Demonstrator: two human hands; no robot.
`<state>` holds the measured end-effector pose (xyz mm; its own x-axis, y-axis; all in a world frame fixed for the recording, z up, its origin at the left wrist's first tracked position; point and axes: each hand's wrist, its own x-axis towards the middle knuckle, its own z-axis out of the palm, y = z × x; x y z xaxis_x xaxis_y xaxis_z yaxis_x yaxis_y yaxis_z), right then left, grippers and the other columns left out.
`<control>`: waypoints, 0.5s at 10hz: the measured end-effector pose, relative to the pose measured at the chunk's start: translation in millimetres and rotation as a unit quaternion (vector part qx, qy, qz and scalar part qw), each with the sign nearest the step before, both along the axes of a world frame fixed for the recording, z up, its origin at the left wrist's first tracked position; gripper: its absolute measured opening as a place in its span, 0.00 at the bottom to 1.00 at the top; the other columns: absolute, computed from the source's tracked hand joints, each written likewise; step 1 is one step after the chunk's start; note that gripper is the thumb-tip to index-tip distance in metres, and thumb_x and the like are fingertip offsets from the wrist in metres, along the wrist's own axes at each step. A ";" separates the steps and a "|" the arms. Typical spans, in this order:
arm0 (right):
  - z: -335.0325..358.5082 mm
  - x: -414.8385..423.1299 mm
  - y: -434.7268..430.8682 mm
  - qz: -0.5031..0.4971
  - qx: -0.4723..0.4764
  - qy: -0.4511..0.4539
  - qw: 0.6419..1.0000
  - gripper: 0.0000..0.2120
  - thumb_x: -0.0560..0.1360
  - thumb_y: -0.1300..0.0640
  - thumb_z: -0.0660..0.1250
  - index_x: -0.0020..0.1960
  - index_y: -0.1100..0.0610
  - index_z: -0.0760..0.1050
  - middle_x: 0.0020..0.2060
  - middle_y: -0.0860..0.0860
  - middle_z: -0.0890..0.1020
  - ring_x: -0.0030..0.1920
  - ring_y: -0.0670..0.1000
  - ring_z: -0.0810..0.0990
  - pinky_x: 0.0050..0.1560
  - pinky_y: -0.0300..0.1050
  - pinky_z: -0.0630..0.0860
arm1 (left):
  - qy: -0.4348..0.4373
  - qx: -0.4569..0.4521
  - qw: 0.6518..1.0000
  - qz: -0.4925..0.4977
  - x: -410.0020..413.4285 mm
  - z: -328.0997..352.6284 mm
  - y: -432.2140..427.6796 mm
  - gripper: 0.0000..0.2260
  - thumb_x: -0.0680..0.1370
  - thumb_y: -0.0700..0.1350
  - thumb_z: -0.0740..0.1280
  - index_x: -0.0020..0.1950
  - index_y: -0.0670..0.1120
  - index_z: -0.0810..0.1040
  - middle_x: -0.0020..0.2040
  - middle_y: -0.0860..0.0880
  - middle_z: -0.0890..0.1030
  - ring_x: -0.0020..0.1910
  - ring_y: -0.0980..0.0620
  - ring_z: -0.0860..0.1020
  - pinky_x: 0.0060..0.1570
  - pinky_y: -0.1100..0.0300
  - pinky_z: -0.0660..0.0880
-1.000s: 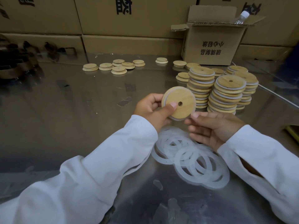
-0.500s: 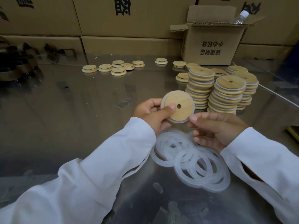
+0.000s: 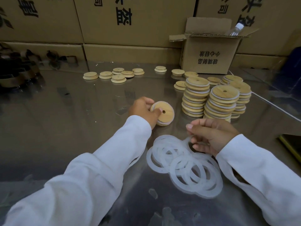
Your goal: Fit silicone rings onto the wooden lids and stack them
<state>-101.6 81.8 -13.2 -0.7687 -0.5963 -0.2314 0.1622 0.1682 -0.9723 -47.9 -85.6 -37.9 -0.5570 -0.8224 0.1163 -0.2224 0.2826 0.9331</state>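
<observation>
The left hand point(image 3: 142, 110) grips a tilted wooden lid point(image 3: 164, 115), thumb across its face and fingers curled behind the rim, at 12 o'clock from the pile of rings point(image 3: 184, 165), while the right hand point(image 3: 213, 136), fingers curled close, pinches one silicone ring point(image 3: 186, 141) at the pile's 1 o'clock edge, with the stacks of ringed lids point(image 3: 211, 98) at 2 o'clock of the held lid.

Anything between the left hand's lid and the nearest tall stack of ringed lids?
Nothing: the head view shows only bare steel tabletop between the wooden lid in the left hand and the nearest stack.
</observation>
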 end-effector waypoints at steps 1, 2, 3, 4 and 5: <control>0.4 -2.4 -0.7 -0.002 -0.004 0.000 1.000 0.03 0.70 0.63 0.69 0.42 0.60 0.76 0.31 0.53 0.78 0.24 0.45 0.75 0.23 0.36 0.73 | -0.075 -0.007 0.997 0.005 -14.6 -4.7 -2.5 0.11 0.74 0.48 0.68 0.54 0.46 0.77 0.53 0.45 0.80 0.52 0.44 0.77 0.54 0.54 0.74; 0.3 -4.7 -0.6 -0.002 -0.009 0.003 1.000 0.02 0.71 0.63 0.69 0.41 0.59 0.76 0.30 0.52 0.79 0.24 0.45 0.75 0.23 0.37 0.74 | -0.107 -0.029 0.994 0.008 -24.4 -9.4 2.0 0.10 0.75 0.50 0.66 0.53 0.47 0.78 0.55 0.44 0.78 0.54 0.44 0.76 0.56 0.52 0.74; 1.5 -1.9 -0.8 0.010 -0.019 0.005 1.000 0.03 0.71 0.63 0.69 0.41 0.57 0.76 0.28 0.50 0.79 0.24 0.45 0.76 0.24 0.37 0.75 | -0.120 -0.074 0.990 0.000 -28.6 -11.3 5.7 0.10 0.76 0.49 0.65 0.53 0.46 0.80 0.53 0.43 0.79 0.60 0.45 0.71 0.59 0.51 0.71; 11.5 -2.0 0.4 0.006 -0.055 0.010 0.998 0.04 0.72 0.64 0.67 0.40 0.57 0.75 0.29 0.51 0.79 0.26 0.47 0.76 0.27 0.38 0.76 | -0.093 -0.058 0.994 -0.007 -23.2 -5.2 5.4 0.13 0.76 0.48 0.65 0.59 0.44 0.76 0.57 0.43 0.77 0.60 0.44 0.73 0.62 0.51 0.69; 29.7 -5.7 11.0 -0.047 -0.137 0.056 0.988 0.08 0.74 0.64 0.64 0.36 0.56 0.75 0.29 0.51 0.79 0.27 0.46 0.77 0.36 0.42 0.75 | -0.048 -0.034 0.998 -0.035 -2.3 -1.7 5.4 0.06 0.76 0.45 0.66 0.52 0.47 0.76 0.51 0.47 0.77 0.54 0.47 0.76 0.53 0.60 0.70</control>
